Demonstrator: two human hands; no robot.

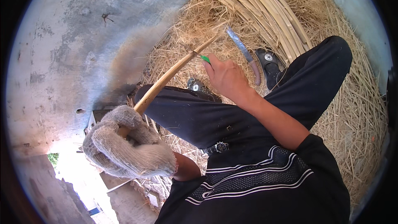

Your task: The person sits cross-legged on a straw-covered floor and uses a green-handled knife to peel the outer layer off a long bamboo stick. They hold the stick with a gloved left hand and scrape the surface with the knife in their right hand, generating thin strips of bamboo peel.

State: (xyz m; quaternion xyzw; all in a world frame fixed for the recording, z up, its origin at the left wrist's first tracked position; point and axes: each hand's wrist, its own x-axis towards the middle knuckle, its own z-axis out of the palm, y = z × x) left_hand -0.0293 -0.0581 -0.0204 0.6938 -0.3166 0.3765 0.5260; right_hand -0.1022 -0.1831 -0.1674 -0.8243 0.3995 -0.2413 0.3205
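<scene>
My left hand point(128, 141), in a thick grey knit glove, is closed around the lower end of a long split bamboo strip point(163, 81). The strip slants up and away to the right, passing over my bent left leg. Bare and closed, my right hand point(228, 74) grips a small green-handled knife point(205, 59). Its thin dark blade lies across the strip, toward the far end; most of the handle is hidden in my fingers. Beyond my right hand, a curved blade tool point(240, 45) with a brownish handle rests on the straw.
Long split bamboo strips point(269, 12) lie bundled at the far right. Shavings and straw point(356, 128) cover the ground around my crossed legs. A worn grey wall point(83, 37) stands close on the left. A wristwatch point(221, 147) is at my lap.
</scene>
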